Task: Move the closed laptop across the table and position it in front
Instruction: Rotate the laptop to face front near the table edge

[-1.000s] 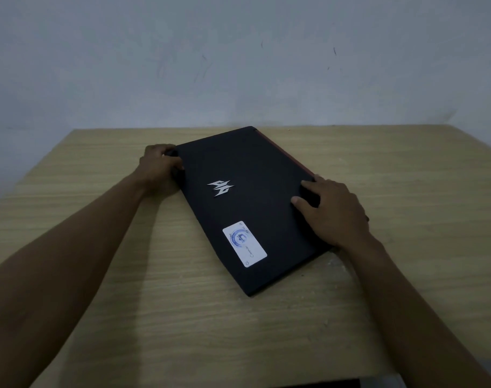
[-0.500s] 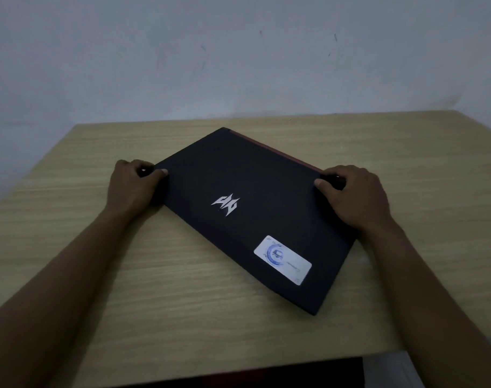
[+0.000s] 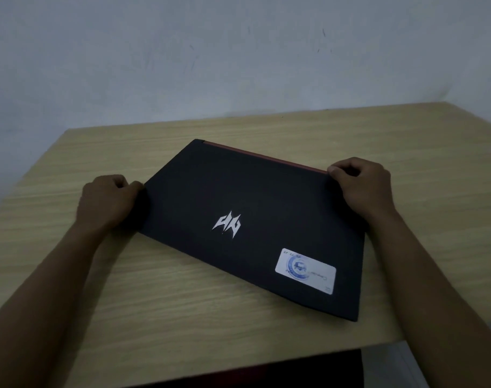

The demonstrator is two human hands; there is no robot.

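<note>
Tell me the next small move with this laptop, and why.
Probably keep turning it clockwise. The closed laptop still sits skewed on the table, its near edge slanting toward the sticker corner. The left hand and right hand grip opposite corners, well placed to square it.

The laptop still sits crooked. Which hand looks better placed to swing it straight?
Probably the right hand: it grips the laptop at its far corner by the red edge. The left hand only meets the side edge.

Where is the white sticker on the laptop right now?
In the head view, the white sticker sits on the laptop lid's near right corner, right of the silver logo, below the right hand.
</note>
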